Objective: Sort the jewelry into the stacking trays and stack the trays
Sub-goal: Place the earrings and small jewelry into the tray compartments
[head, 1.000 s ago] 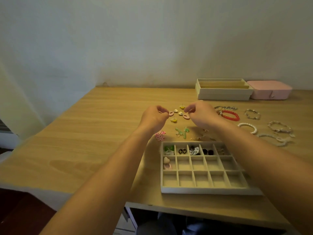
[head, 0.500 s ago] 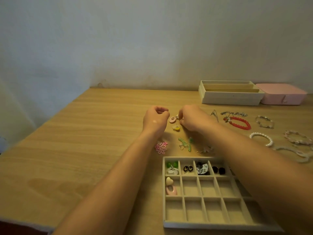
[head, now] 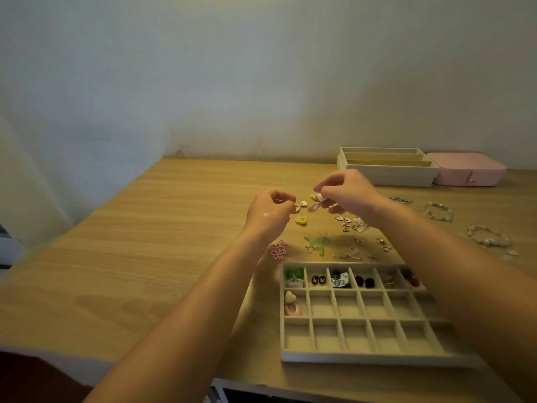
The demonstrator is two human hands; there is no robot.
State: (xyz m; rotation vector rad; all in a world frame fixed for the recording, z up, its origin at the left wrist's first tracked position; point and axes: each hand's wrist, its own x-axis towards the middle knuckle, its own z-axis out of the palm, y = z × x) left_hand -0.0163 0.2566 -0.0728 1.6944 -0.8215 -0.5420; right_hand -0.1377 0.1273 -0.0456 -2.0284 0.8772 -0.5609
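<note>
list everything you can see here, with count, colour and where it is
table: 1, light wood, under everything
grid tray: 1, beige, near right; seven cells hold sorted earrings
slotted tray: 1, cream, far right by the wall
box: 1, pink, right of the slotted tray
loose earrings: many, mixed colours, between grid tray and hands
bracelets: several, pale beaded, right side
left hand: 1, fingers curled, grip unclear
right hand: 1, pinching a white-and-pink earring
</note>
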